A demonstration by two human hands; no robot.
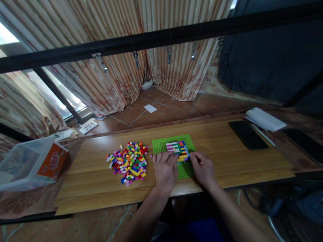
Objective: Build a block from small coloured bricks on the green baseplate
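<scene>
A: Where's the brick build (178, 146)?
B: On the green baseplate (191, 170), which lies flat on the wooden counter (83, 181). Take the baseplate as the clock's centre, with twelve pointing away from the person.
A: And the left hand (166, 170)?
B: Towards seven o'clock, fingers bent over the build's near-left part. I cannot tell whether that grip has a brick in it.
A: The right hand (203, 167)?
B: At four, thumb and fingers drawn together by the build's right edge. Whether that grip pinches anything, I cannot tell either.
A: What lies around them?
B: A heap of loose bricks (130, 163) at nine, with a clear bin (16, 164) farther out that way, and a black flat device (248, 136) near three.
</scene>
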